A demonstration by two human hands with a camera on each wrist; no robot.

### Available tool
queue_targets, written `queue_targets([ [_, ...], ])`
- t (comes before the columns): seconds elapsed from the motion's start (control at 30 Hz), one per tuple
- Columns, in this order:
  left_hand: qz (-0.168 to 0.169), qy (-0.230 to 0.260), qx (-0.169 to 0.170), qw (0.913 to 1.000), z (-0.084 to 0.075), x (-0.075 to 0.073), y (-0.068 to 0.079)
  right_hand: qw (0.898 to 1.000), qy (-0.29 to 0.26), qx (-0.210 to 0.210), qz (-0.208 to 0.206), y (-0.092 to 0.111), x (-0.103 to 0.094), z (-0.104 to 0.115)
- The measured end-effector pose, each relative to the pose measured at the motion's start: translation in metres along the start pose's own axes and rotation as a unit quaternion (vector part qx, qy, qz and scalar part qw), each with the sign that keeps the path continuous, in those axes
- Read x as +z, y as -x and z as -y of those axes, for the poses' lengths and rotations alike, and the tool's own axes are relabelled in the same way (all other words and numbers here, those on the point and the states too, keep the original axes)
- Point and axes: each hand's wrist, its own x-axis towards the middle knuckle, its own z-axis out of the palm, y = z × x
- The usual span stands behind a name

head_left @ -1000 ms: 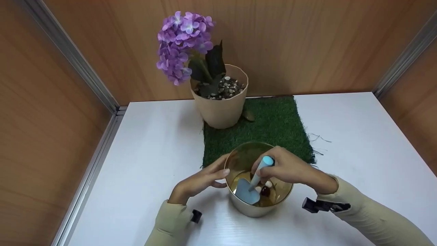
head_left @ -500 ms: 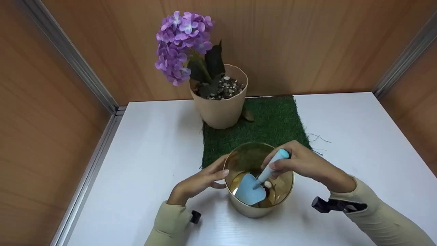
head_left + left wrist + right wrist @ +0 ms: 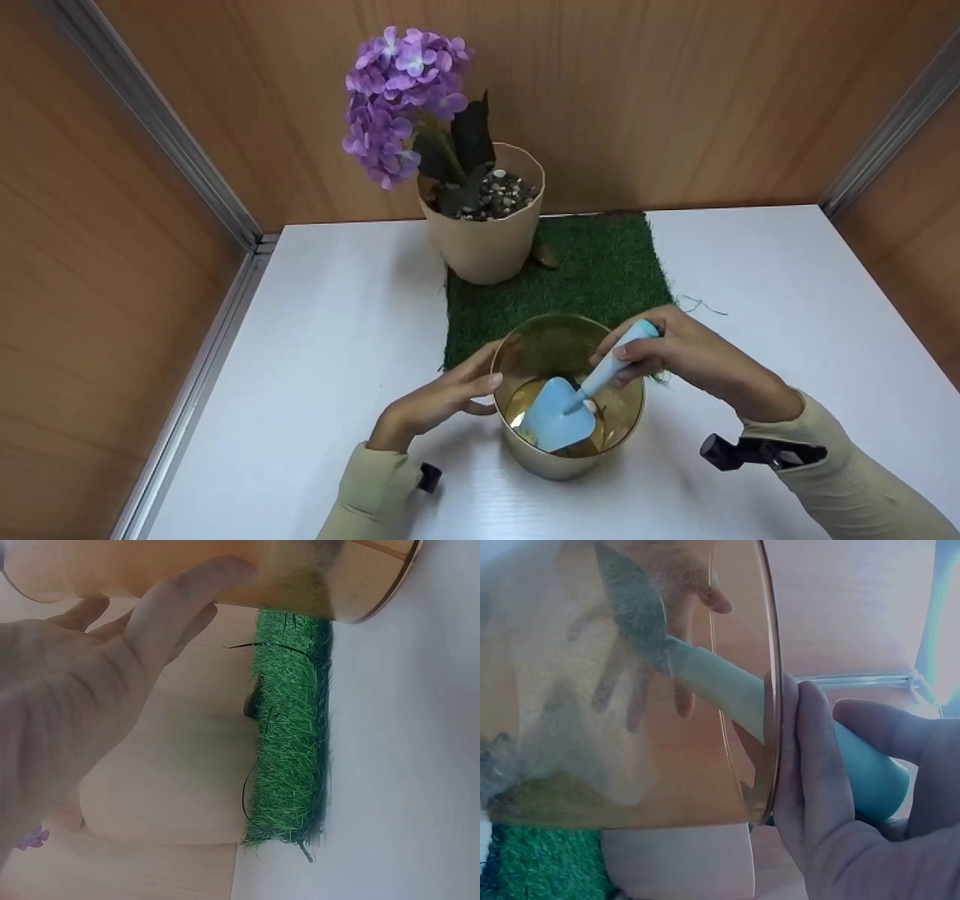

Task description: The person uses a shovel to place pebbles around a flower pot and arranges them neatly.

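My right hand (image 3: pixel 686 349) grips the pale blue handle of a small garden trowel (image 3: pixel 562 420), thumb on one side and fingers on the other. The trowel's blade is down inside a see-through amber tub (image 3: pixel 559 466), with the handle slanting out over the right rim. Through the wall, the right wrist view shows the blade and handle (image 3: pixel 720 686). My left hand (image 3: pixel 442 394) rests against the tub's left side, fingers spread along the wall and thumb (image 3: pixel 202 585) touching it. A white pebble (image 3: pixel 590 406) shows inside, partly hidden by the trowel.
Behind the tub lies a green artificial grass mat (image 3: pixel 592 262). On its back left stands a beige pot (image 3: pixel 484 247) with purple flowers (image 3: pixel 405 82) and small stones. A brown stone (image 3: pixel 546 256) sits beside the pot. Wooden panels (image 3: pixel 675 97) surround the white table (image 3: pixel 337 300).
My right hand has moved right and slightly up with the trowel, whose blade has shifted slightly right and now shows more of its face. My left hand and the tub have stayed put.
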Motion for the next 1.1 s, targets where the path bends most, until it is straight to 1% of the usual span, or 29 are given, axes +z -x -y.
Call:
queue_targets([
  [0.17, -0.002, 0.004, -0.004, 1.0000, 0.000, -0.001, 0.000, 1.000, -0.026, -0.006, 0.011, 0.002, -0.005, -0.002],
  [0.37, -0.007, 0.001, -0.008, 0.9999, 0.001, 0.000, -0.001, 0.999, -0.047, 0.000, 0.007, 0.004, -0.007, -0.002],
  [0.53, -0.008, 0.003, -0.010, 0.9999, 0.001, 0.000, -0.001, 0.999, -0.050, -0.010, 0.005, 0.006, -0.011, -0.002],
  [0.77, -0.008, 0.006, -0.009, 0.9999, 0.001, 0.000, -0.001, 0.997, -0.071, -0.001, -0.030, 0.010, -0.023, 0.000],
  [0.9, -0.011, 0.001, -0.012, 0.9999, 0.001, 0.000, -0.001, 0.996, -0.079, -0.017, -0.047, 0.011, -0.031, 0.002],
  [1.1, -0.013, 0.000, -0.014, 0.9998, 0.001, 0.000, 0.000, 0.992, -0.108, -0.036, -0.061, 0.011, -0.043, 0.003],
])
